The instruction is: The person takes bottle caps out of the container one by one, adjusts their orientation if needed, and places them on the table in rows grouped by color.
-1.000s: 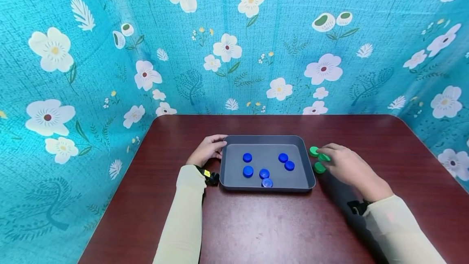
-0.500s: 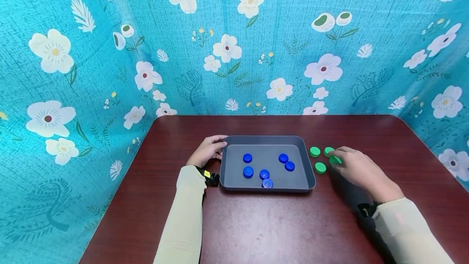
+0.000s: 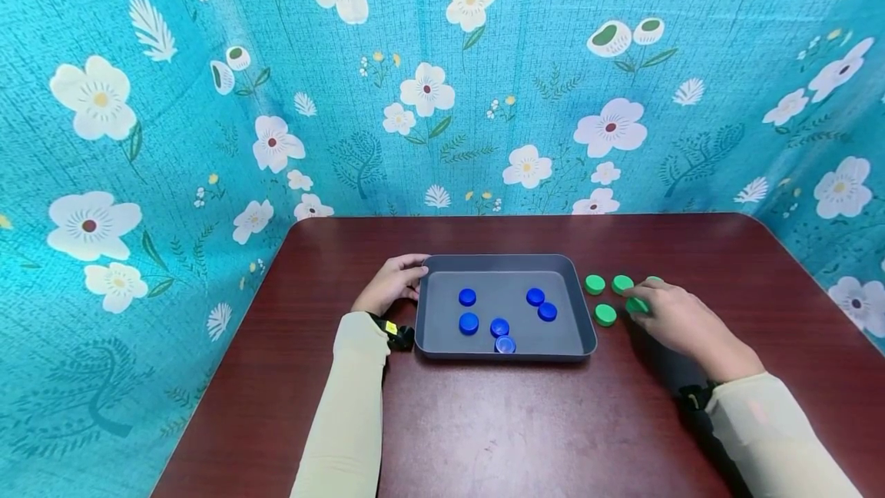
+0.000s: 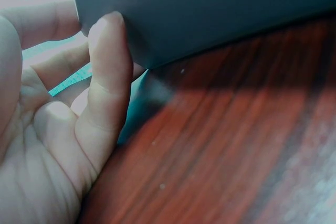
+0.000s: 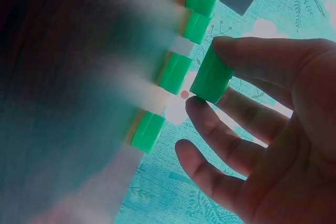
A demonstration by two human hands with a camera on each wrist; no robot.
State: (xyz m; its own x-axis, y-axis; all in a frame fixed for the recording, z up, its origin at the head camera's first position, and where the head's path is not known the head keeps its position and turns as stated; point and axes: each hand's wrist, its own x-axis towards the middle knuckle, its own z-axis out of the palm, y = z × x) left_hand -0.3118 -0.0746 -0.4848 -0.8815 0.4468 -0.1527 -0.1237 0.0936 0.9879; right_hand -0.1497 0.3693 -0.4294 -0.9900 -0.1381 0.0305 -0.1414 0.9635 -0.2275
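Note:
A dark grey rectangular tray [image 3: 505, 355] stands on the table, with several blue bottle caps [image 3: 468, 323] spread over its floor. At its far left corner my left hand [image 3: 390, 283] holds the wall; the left wrist view shows the thumb [image 4: 110, 72] pressed to the outside, other fingers around the corner. To the right of the tray, my right hand [image 3: 674, 320] pinches a green bottle cap [image 5: 211, 80] between thumb and fingertips, tilted. Several other green caps [image 3: 604, 315] lie beside it on the table, one partly hidden behind the hand.
The dark red-brown wooden table [image 3: 484, 429] has its far edge against a turquoise floral curtain [image 3: 442, 98]. Both forearms reach in from the near side, each with a black wrist strap [image 3: 694, 396].
My right hand has shifted a little to the right with the green cap pinched in it, uncovering more green caps behind. The left hand and the tray stay in place.

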